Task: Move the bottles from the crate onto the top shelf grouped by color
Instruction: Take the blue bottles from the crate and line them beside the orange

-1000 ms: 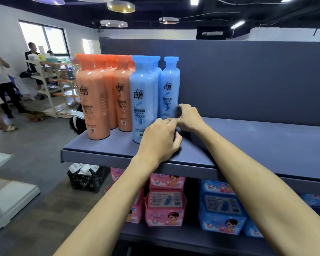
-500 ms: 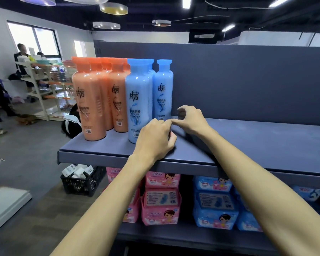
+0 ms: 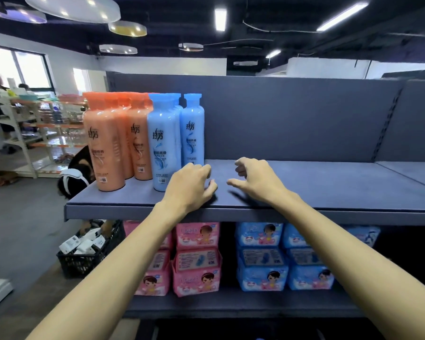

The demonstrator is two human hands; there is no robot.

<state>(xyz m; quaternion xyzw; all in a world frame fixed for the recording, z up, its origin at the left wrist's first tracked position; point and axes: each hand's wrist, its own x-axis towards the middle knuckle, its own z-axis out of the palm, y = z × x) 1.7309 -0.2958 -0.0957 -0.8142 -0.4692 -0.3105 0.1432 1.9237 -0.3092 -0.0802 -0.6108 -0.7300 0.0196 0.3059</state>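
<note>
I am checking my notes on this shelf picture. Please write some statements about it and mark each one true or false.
1. The orange bottles stand left of the blue bottles on the top shelf. True.
2. The right hand grips a blue bottle. False: it holds nothing and is apart from the bottles.
3. One bottle lies on its side. False: all that show stand upright.
4. On the lower shelf, the pink packs sit left of the blue packs. True.
5. The crate stands on the top shelf. False: it is on the floor, down to the left.
</note>
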